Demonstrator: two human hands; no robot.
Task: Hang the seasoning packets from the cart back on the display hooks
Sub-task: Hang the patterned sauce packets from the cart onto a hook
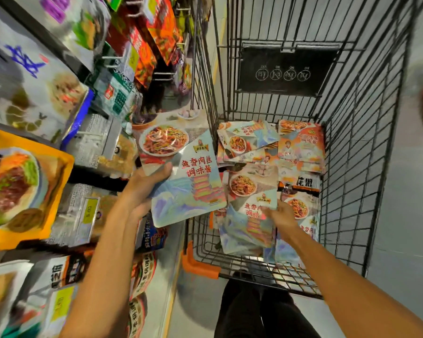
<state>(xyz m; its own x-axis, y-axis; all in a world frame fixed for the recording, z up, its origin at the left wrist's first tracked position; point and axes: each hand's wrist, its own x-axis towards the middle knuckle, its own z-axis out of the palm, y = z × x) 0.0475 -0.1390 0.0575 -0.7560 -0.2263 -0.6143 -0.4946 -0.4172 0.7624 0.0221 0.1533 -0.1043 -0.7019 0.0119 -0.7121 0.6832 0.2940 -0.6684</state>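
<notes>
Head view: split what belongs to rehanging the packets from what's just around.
Job: left hand holding yuxiang sauce packet; right hand gripping second packet; loose packets; cart; display hooks.
Just around: orange noodle pack; yellow price tag; black warning sign.

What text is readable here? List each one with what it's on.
"鱼香肉丝 调味酱": left packet, gripped by the left hand.
"鱼香肉", "调味", cut off: right packet, pinched by the right hand.
Cart sign, yellow price tag: too blurred.
</notes>
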